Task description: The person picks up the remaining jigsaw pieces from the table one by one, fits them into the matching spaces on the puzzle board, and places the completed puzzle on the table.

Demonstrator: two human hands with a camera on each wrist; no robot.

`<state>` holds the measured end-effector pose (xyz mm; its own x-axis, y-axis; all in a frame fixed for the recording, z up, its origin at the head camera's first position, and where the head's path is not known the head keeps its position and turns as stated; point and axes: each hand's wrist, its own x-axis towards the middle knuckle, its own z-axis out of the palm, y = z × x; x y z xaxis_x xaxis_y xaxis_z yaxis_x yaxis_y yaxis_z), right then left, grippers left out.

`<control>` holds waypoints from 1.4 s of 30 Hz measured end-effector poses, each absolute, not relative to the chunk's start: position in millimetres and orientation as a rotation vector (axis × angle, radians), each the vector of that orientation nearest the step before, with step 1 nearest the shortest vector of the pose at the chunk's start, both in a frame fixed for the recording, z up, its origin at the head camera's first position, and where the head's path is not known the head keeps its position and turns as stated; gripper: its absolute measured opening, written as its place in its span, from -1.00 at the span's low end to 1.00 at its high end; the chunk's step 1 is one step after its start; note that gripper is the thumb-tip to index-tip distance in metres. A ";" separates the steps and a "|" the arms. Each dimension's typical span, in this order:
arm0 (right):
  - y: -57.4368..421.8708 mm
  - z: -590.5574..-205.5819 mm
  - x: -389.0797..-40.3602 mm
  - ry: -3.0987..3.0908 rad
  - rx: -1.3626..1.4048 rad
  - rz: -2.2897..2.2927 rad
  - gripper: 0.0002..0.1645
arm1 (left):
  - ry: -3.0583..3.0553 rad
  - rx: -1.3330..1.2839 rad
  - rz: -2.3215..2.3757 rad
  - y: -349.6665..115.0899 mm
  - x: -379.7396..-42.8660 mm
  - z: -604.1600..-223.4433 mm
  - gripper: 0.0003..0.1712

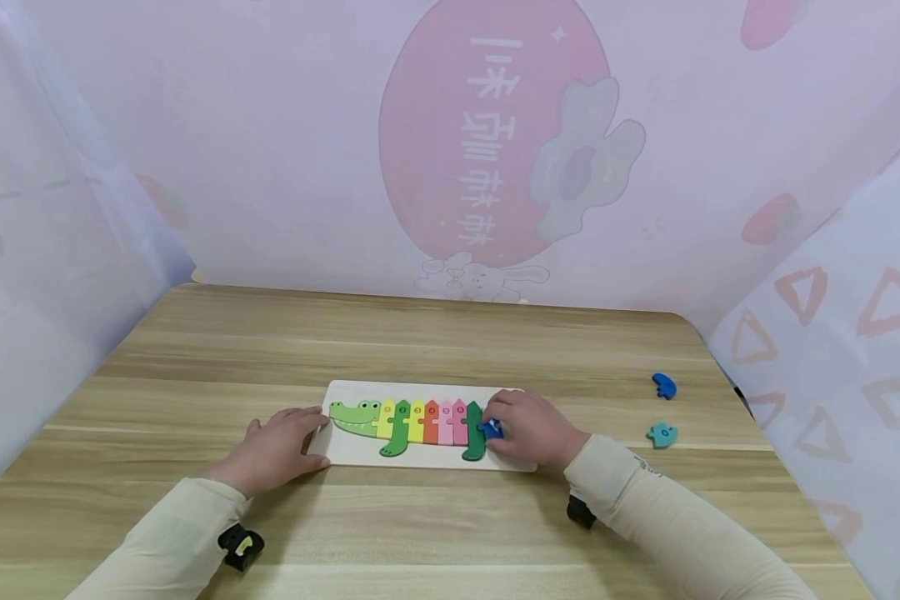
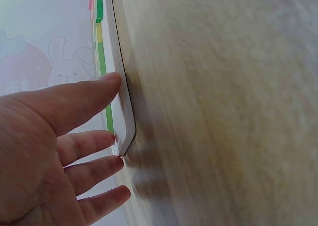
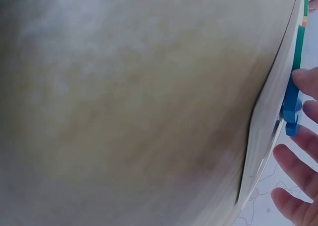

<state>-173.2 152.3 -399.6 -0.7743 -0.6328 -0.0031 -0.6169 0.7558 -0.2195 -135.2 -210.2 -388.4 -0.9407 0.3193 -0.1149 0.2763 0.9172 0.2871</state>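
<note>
A crocodile puzzle lies on a white board (image 1: 427, 460), with coloured, numbered pieces in a row from the green head (image 1: 356, 417) to the dark green leg piece (image 1: 475, 432). My left hand (image 1: 276, 451) is at the board's left end, its fingers spread and fairly straight. In the left wrist view its thumb (image 2: 84, 98) touches the board's near edge. With thumb and fingers my right hand (image 1: 534, 427) pinches a blue puzzle piece (image 1: 492, 428), at the right of the dark green leg. The right wrist view shows this blue piece (image 3: 291, 104) on or just above the board; I cannot tell if it is seated.
To the right on the wooden table (image 1: 390, 533) lie two loose pieces: a dark blue curved one (image 1: 664, 386) and a teal one (image 1: 662, 435). A printed cloth (image 1: 307, 167) hangs behind the table and along its sides.
</note>
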 end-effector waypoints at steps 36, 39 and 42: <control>157.2 -405.7 -174.7 2.855 -1.164 -0.290 -0.66 | 2.914 0.446 0.407 -209.5 -134.1 -386.0 -0.33; 157.5 -405.3 -174.2 2.855 -1.185 -0.290 -0.67 | 2.916 0.446 0.407 -209.3 -133.7 -385.5 -0.33; 158.3 -405.2 -173.8 2.856 -1.209 -0.286 -0.68 | 2.918 0.445 0.407 -209.1 -133.4 -385.3 -0.33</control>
